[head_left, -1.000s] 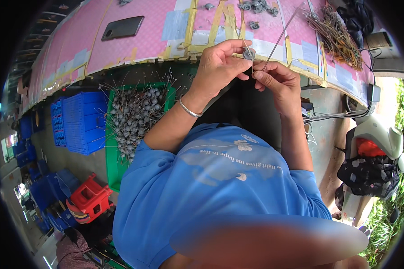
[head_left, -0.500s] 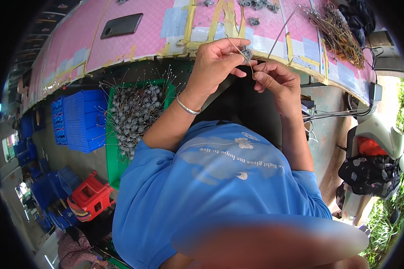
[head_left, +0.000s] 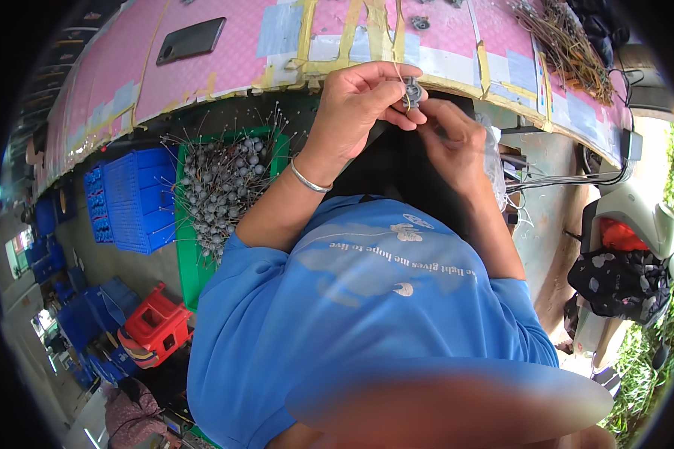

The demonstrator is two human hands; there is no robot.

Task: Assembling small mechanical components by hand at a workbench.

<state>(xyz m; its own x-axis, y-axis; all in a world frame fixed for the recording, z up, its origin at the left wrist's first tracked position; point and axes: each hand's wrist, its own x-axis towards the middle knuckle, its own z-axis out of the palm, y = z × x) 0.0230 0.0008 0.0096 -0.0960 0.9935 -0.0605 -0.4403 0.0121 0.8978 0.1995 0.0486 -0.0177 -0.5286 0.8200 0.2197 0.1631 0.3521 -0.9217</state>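
Above the table's front edge, my left hand [head_left: 363, 101] pinches a small grey round part [head_left: 412, 91] between thumb and fingers. A thin wire [head_left: 398, 49] rises from the part over the table. My right hand [head_left: 454, 142] is just right of the part, its fingers curled in close below it; what they pinch is hidden. To the left of my left forearm, a green crate [head_left: 193, 278] holds many grey round pieces [head_left: 225, 187] with thin wires sticking out.
On the pink, taped table [head_left: 240, 71] lie a dark phone [head_left: 191, 40], a loose grey part [head_left: 421, 23] and a bundle of wires [head_left: 569, 52] at right. Blue crates [head_left: 138, 202] and a red plastic stool-like item [head_left: 155, 326] are at left, a scooter [head_left: 636, 217] at right.
My right hand has turned and moved lower, its fingers now behind the grey part. The long wire slanting up from it no longer shows. My left hand keeps its pinch.
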